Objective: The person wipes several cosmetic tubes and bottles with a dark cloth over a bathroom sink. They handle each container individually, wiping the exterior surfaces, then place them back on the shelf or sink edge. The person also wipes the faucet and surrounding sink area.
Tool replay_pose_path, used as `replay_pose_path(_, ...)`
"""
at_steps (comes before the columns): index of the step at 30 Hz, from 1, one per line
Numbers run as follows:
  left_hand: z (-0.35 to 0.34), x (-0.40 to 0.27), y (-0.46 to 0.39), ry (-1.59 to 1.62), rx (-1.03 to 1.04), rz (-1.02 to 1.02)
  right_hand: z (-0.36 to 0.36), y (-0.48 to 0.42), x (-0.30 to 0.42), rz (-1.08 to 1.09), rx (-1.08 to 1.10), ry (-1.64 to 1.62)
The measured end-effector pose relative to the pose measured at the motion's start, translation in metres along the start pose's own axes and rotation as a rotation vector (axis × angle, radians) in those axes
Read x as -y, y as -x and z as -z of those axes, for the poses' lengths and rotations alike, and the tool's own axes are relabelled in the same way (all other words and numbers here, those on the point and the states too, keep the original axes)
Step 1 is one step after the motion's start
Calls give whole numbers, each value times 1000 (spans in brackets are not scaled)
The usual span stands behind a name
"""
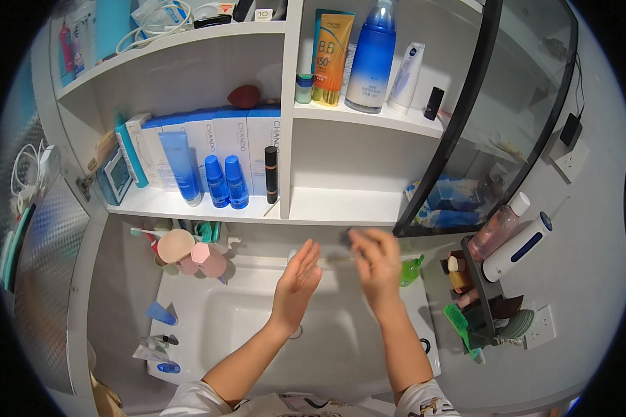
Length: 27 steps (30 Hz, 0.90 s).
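Observation:
Both my hands are raised over the white washbasin (250, 333). My left hand (298, 281) is held upright with its fingers extended close together, and nothing shows in it. My right hand (378, 266) is bent and blurred, with a small dark object (347, 238) at its fingertips; what that is cannot be made out. A gap separates the two hands. Behind them the faucet is mostly hidden by my left hand. A green bottle (410, 271) stands on the basin's rear right corner, just beside my right hand.
Pink cups (208, 260) and a toothbrush stand at the back left. Blue tubes (161, 314) lie on the left rim. Above, white shelves (339, 208) hold skincare bottles and boxes. The black-framed cabinet door (446, 130) stands open at right. A wall rack (482, 307) holds a white oral irrigator (519, 247).

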<state>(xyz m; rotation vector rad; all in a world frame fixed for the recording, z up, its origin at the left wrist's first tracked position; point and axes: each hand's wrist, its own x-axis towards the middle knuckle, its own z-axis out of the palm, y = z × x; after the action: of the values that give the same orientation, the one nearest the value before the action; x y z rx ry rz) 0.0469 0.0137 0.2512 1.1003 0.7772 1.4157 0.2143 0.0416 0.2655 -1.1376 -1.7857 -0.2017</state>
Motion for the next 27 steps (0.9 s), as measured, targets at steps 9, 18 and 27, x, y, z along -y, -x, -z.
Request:
replay_pose_path(9,28,7,21,-168,5,-14,-34,-43,-14,-149,-33,583)
replay_pose_path(18,41,-3,31,-172,-102,-31,-99,-36,40,6,0,46)
replay_pose_path(27,46,-10,23,-162,-155,-59,-35,-75,-10,-138,-56,272)
